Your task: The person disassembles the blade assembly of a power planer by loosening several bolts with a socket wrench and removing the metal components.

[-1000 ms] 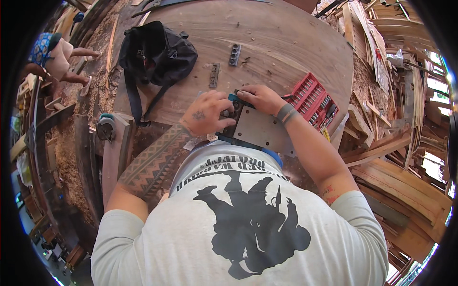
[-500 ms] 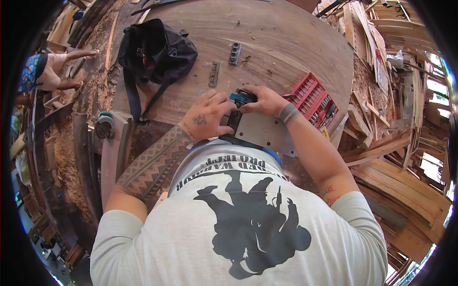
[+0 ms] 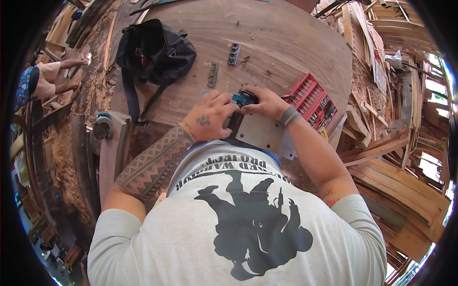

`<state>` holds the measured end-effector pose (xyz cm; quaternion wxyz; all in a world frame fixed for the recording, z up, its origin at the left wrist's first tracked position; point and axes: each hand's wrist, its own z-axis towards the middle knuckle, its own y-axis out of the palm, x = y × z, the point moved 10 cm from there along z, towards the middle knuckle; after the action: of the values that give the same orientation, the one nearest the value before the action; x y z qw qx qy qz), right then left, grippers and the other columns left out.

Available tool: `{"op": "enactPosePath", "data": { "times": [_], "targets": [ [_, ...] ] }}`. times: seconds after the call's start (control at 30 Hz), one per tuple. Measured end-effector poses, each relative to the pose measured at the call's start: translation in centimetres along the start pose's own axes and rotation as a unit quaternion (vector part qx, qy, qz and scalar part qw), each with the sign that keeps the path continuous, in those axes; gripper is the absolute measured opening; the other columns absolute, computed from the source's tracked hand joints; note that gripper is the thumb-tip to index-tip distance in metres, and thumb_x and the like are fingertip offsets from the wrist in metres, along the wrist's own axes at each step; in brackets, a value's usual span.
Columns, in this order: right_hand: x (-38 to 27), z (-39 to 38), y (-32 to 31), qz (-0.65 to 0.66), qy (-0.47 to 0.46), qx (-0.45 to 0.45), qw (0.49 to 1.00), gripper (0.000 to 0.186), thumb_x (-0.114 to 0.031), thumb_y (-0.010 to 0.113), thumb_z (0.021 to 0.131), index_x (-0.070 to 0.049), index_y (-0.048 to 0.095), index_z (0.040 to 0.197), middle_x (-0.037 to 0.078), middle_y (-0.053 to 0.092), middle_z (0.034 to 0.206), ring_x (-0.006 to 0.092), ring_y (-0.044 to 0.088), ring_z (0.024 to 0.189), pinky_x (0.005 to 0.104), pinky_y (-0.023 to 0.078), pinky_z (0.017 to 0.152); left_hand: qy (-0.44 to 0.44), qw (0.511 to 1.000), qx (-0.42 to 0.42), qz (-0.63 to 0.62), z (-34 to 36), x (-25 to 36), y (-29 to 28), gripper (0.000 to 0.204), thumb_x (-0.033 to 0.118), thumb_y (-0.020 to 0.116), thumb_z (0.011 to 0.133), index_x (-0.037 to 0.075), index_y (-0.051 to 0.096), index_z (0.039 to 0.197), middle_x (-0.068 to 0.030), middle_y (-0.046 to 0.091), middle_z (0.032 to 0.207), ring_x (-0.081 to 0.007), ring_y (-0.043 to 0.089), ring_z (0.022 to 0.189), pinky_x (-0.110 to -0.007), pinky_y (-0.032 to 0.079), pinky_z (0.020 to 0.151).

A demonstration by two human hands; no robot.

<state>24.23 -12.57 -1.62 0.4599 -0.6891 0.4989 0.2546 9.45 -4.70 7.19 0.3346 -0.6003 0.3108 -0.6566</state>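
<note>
An electric planer point(image 3: 261, 130) with a flat metal sole and teal body lies sole up at the near edge of the table, close against my shirt. My left hand point(image 3: 210, 115) is closed at its left side, fingers curled and thumb by the dark slot across the sole; anything small between those fingers is hidden. Around the teal front end, my right hand point(image 3: 268, 102) keeps a grip, fingers over the dark knob. Beyond my hands lie two small metal bars with holes, a brownish bar point(image 3: 213, 75) and a greyer bar point(image 3: 234, 54).
A black bag point(image 3: 164, 55) with straps lies at the table's left. To the right sits an open red socket set point(image 3: 311, 101). A power tool point(image 3: 102, 127) rests on a plank at left. Stacked boards point(image 3: 400, 190) line the right; another person point(image 3: 45, 78) is far left.
Both hands stay on the planer with almost the same hold. The view has shifted slightly, and the other person's legs at the far left have moved a little.
</note>
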Motion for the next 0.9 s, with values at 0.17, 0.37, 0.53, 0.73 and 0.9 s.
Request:
{"op": "enactPosePath", "data": {
  "times": [0.17, 0.37, 0.53, 0.73, 0.9],
  "targets": [
    [0.1, -0.3, 0.1, 0.013, -0.002, 0.0, 1.0, 0.084, -0.044, 0.094, 0.088, -0.002, 0.062, 0.153, 0.02, 0.076, 0.136, 0.0279, 0.073, 0.124, 0.0402, 0.054, 0.109, 0.003, 1.0, -0.001, 0.005, 0.4, 0.2, -0.1, 0.058, 0.028, 0.091, 0.072, 0.013, 0.075, 0.126, -0.0102, 0.063, 0.13, -0.0325, 0.059, 0.125, -0.048, 0.049, 0.112],
    [-2.4, -1.8, 0.1, -0.025, 0.004, 0.075, 0.997, 0.079, -0.045, 0.089, 0.089, -0.012, 0.063, 0.155, 0.021, 0.077, 0.137, 0.0362, 0.074, 0.127, 0.0434, 0.056, 0.111, -0.001, 1.0, 0.012, 0.001, -0.4, -0.2, -0.3, 0.06, 0.025, 0.09, 0.071, 0.009, 0.074, 0.127, -0.0114, 0.063, 0.127, -0.0344, 0.059, 0.123, -0.049, 0.048, 0.111],
    [-3.9, -2.6, -0.1, 0.011, -0.05, 0.139, 0.989, 0.068, -0.035, 0.089, 0.094, -0.014, 0.064, 0.154, 0.017, 0.075, 0.142, 0.0318, 0.073, 0.13, 0.0416, 0.056, 0.111, -0.016, 1.0, 0.002, -0.019, -0.8, -0.6, -0.2, 0.061, 0.023, 0.09, 0.071, 0.008, 0.074, 0.128, -0.0125, 0.063, 0.128, -0.0349, 0.059, 0.124, -0.048, 0.049, 0.112],
    [-5.4, -3.0, 0.2, -0.091, -0.048, 0.158, 0.982, 0.052, -0.029, 0.086, 0.092, -0.013, 0.071, 0.14, 0.014, 0.077, 0.128, 0.0322, 0.075, 0.118, 0.0428, 0.058, 0.103, -0.021, 0.999, 0.015, -0.039, -1.3, -1.1, -0.6, 0.061, 0.021, 0.091, 0.071, 0.007, 0.076, 0.129, -0.014, 0.066, 0.13, -0.0363, 0.06, 0.126, -0.047, 0.049, 0.115],
    [-5.5, -3.0, -0.2, -0.092, -0.048, 0.169, 0.98, 0.05, -0.033, 0.086, 0.09, -0.016, 0.072, 0.135, 0.014, 0.079, 0.122, 0.0365, 0.076, 0.113, 0.0463, 0.059, 0.099, -0.024, 0.998, 0.025, -0.048, -1.4, -1.6, -0.6, 0.06, 0.021, 0.09, 0.072, 0.008, 0.077, 0.129, -0.0149, 0.066, 0.129, -0.0365, 0.061, 0.125, -0.047, 0.05, 0.114]
  ]
}}
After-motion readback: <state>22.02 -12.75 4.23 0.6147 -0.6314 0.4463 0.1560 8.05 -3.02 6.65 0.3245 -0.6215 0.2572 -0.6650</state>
